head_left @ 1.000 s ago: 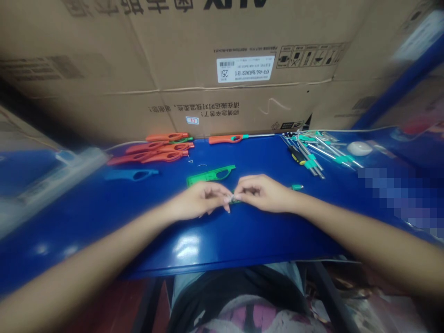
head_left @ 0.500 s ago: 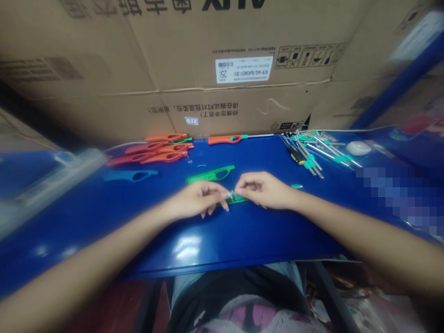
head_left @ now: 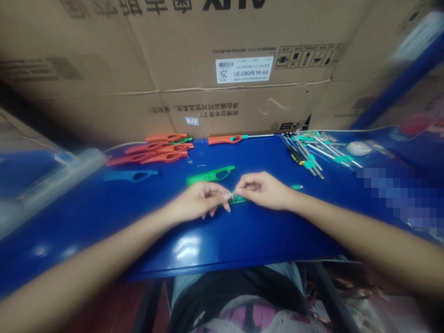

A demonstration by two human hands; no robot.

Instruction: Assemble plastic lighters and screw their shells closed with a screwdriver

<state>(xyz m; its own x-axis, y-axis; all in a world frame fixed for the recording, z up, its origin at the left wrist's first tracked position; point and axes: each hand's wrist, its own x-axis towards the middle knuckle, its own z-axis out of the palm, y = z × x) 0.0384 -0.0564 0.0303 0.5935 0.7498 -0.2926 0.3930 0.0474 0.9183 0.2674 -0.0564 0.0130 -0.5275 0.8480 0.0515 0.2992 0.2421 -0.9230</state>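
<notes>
Low over the blue table, both hands meet fingertip to fingertip. My left hand (head_left: 204, 200) pinches a small pale part (head_left: 232, 196) between thumb and forefinger, too small to name. Against its right side, my right hand (head_left: 260, 189) has thumb and forefinger pressed together; what they grip is hidden. Directly beneath the fingers lies a green plastic lighter shell (head_left: 239, 200), largely covered by the hands. Just behind them rests another green lighter shell (head_left: 204, 176) with a trigger opening. A small teal-green piece (head_left: 297, 187) shows beyond my right wrist.
Orange lighter shells (head_left: 163, 151) are piled at the back left, near a blue shell (head_left: 131, 175). An orange lighter (head_left: 225, 139) with a metal tube lies along the cardboard (head_left: 194, 60). Several metal tubes (head_left: 329, 150) and a black-yellow screwdriver (head_left: 296, 155) lie back right, beside a white rounded object (head_left: 359, 148).
My right hand has lifted slightly and its fingertips have shifted around the small part. More of the green shell under the hands now shows. My left hand has barely moved.
</notes>
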